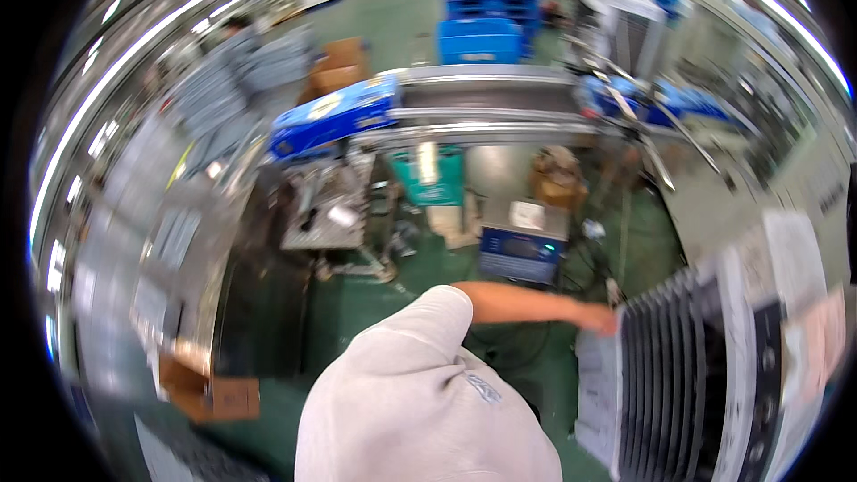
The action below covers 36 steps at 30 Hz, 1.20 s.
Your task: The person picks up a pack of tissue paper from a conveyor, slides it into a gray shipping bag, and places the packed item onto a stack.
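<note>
My left arm, in a short white sleeve, reaches across to the right in front of my chest. At its end my left hand (596, 317) is at the near-left edge of a big light-grey machine (600, 393) with black slats (661, 375), apparently touching it. Motion blur smears the fingers, so their closing cannot be read, and no held thing shows. My right hand is out of sight.
A conveyor (491, 98) crosses ahead, with a blue package (335, 116) at its left end. Below it stand a blue-fronted control box (520, 254) and a metal cart (330, 205). Cables lie on the green floor. An open cardboard box (234, 399) sits lower left; blue pallets (491, 0) stand beyond.
</note>
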Each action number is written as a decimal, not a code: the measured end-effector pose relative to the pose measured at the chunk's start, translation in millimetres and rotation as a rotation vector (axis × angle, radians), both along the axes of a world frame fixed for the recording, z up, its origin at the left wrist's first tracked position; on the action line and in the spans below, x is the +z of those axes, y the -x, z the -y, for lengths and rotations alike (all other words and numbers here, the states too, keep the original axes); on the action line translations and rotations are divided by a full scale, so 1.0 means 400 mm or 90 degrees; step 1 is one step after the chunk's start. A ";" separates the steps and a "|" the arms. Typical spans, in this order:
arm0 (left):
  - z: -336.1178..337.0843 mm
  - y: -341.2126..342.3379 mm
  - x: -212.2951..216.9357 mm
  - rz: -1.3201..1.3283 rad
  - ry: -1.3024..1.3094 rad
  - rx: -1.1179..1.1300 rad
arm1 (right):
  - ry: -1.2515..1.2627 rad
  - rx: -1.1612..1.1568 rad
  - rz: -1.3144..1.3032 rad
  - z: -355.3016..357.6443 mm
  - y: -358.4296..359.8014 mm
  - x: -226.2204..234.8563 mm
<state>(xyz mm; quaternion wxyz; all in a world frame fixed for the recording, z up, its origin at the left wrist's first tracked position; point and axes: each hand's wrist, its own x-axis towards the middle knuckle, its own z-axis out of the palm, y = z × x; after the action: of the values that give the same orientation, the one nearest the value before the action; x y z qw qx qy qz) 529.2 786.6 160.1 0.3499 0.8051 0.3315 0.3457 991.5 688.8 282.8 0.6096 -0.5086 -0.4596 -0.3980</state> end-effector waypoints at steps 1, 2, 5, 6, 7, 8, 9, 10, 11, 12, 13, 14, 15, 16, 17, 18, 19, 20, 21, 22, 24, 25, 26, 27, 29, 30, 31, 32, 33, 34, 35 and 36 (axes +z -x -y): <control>0.056 0.078 -0.101 -0.162 0.020 -0.200 | 0.020 0.142 -0.066 0.032 0.145 0.005; 0.187 0.146 -0.270 -0.241 0.041 -0.082 | 0.096 0.242 -0.115 0.064 0.285 0.003; 0.659 0.322 -0.674 -0.321 0.548 0.281 | 0.444 0.249 -0.003 0.112 0.548 -0.095; 0.721 0.362 -0.665 -0.316 0.623 0.332 | 0.402 0.354 -0.005 0.099 0.584 -0.144; 0.788 0.400 -0.653 -0.283 0.665 0.389 | 0.394 0.428 0.024 0.068 0.599 -0.229; 0.873 0.431 -0.666 -0.239 0.700 0.458 | 0.385 0.510 0.064 0.042 0.631 -0.274; 0.949 0.466 -0.661 -0.194 0.717 0.515 | 0.523 0.670 -0.109 0.075 0.699 -0.242; 1.040 0.500 -0.628 -0.159 0.737 0.580 | 0.614 0.688 -0.115 0.104 0.775 -0.205; 1.106 0.529 -0.618 -0.121 0.745 0.623 | 0.697 0.689 -0.113 0.135 0.849 -0.173; 1.170 0.550 -0.612 -0.082 0.749 0.659 | 0.779 0.688 -0.109 0.161 0.905 -0.154; 1.247 0.565 -0.613 -0.045 0.749 0.686 | 0.783 0.766 -0.084 0.156 0.951 -0.200; 1.347 0.558 -0.616 0.004 0.753 0.724 | 0.796 0.863 -0.045 0.122 1.025 -0.276; 1.412 0.575 -0.614 0.035 0.745 0.733 | 0.797 0.940 -0.024 0.116 1.080 -0.319; 1.488 0.585 -0.620 0.071 0.731 0.736 | 0.796 1.015 0.001 0.174 1.153 -0.307; 1.565 0.593 -0.627 0.108 0.718 0.740 | 0.794 1.089 0.026 0.232 1.244 -0.296; 1.623 0.604 -0.637 0.144 0.687 0.737 | 0.784 1.156 0.050 0.299 1.333 -0.265; 1.689 0.607 -0.648 0.183 0.663 0.742 | 0.835 1.210 0.082 0.373 1.418 -0.268; 1.748 0.606 -0.660 0.216 0.645 0.764 | 0.886 1.256 0.121 0.438 1.498 -0.267; 1.801 0.599 -0.671 0.245 0.633 0.802 | 0.898 1.300 0.178 0.545 1.584 -0.228; 1.848 0.595 -0.672 0.261 0.646 0.861 | 0.909 1.335 0.229 0.657 1.655 -0.194; 1.952 0.603 -0.656 0.290 0.660 0.997 | 0.966 1.417 0.373 0.817 1.787 -0.205; 2.017 0.614 -0.646 0.380 0.684 1.027 | 0.949 1.472 0.459 0.905 1.844 -0.202; 2.065 0.608 -0.632 0.450 0.670 1.145 | 0.932 1.518 0.546 0.997 1.893 -0.192; 2.117 0.612 -0.609 0.509 0.661 1.193 | 0.918 1.546 0.634 1.075 1.936 -0.190; 2.215 0.602 -0.562 0.594 0.611 1.275 | 0.937 1.601 0.804 1.215 2.011 -0.198; 2.262 0.589 -0.545 0.615 0.572 1.307 | 0.973 1.625 0.884 1.279 2.041 -0.207; 2.298 0.581 -0.516 0.631 0.536 1.333 | 1.012 1.640 0.959 1.337 2.071 -0.221; 2.324 0.568 -0.487 0.672 0.503 1.373 | 0.981 1.656 1.034 1.394 2.103 -0.240; 2.339 0.558 -0.457 0.712 0.472 1.405 | 0.951 1.664 1.104 1.442 2.136 -0.263; 2.361 0.549 -0.439 0.753 0.437 1.445 | 0.914 1.677 1.179 1.498 2.164 -0.279; 2.382 0.534 -0.442 0.783 0.429 1.472 | 0.898 1.667 1.261 1.550 2.188 -0.296; 2.393 0.514 -0.443 0.829 0.422 1.481 | 0.880 1.648 1.339 1.598 2.216 -0.310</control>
<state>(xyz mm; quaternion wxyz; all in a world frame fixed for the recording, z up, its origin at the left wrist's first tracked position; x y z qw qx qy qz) 323.4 -170.7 -17.0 0.1260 -0.3609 0.6525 0.6543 105.3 49.8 158.9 0.3138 -0.4373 0.7415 -0.4006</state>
